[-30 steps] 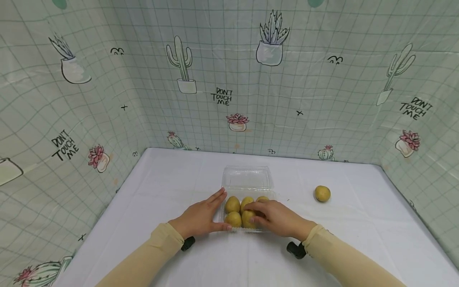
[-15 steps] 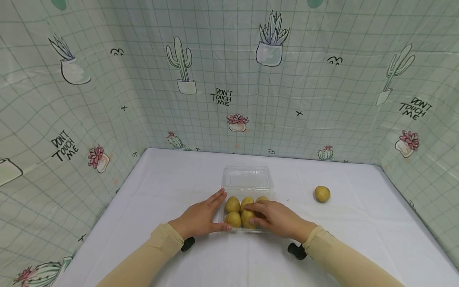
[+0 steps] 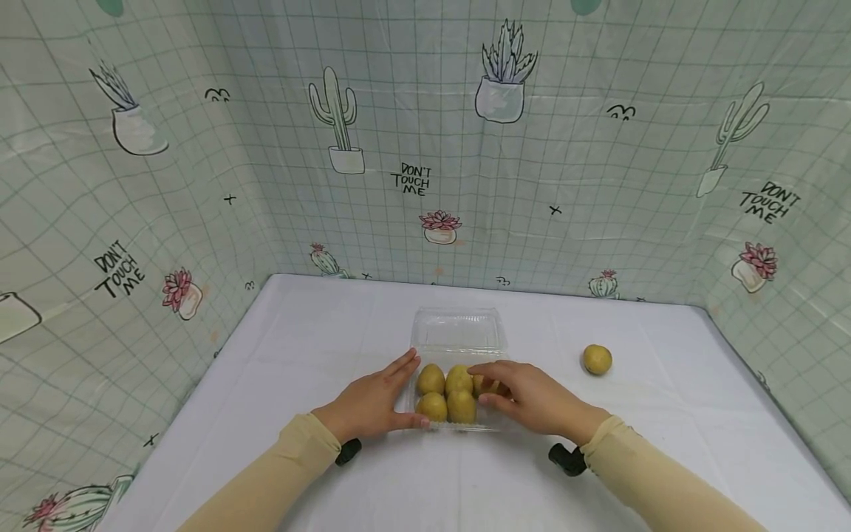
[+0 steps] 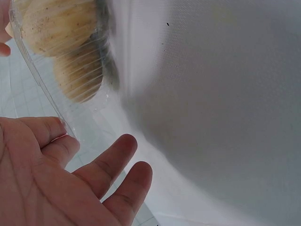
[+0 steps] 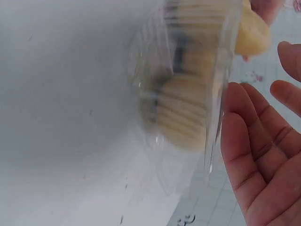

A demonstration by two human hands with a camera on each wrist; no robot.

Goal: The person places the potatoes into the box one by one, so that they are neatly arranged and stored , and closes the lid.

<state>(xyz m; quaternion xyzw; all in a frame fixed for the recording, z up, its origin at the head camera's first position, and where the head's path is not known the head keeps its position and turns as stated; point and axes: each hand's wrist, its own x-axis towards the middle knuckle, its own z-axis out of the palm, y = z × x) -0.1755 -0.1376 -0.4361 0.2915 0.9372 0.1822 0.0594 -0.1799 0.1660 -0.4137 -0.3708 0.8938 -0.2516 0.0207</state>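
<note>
A clear plastic clamshell box (image 3: 493,426) lies with its lid (image 3: 459,329) folded back, away from me. Several yellow-brown potatoes (image 3: 462,406) sit inside in two rows; one at the right is partly hidden by my right hand. My left hand (image 3: 370,401) rests at the box's left side, fingers spread, fingertips at the rim. Loosely bent, my right hand (image 3: 535,397) hovers at the right side of the box with thumb and fingers apart. In the right wrist view its fingers (image 5: 236,141) are beside the box wall and nothing is gripped.
One more potato (image 3: 597,359) lies on the white tablecloth (image 3: 651,421) to the right of the box. A patterned grid curtain (image 3: 425,133) closes off the back and both sides of the table.
My right hand has let go of the front-row potato and shifted right, uncovering that potato and the one behind it. The left hand stays in place.
</note>
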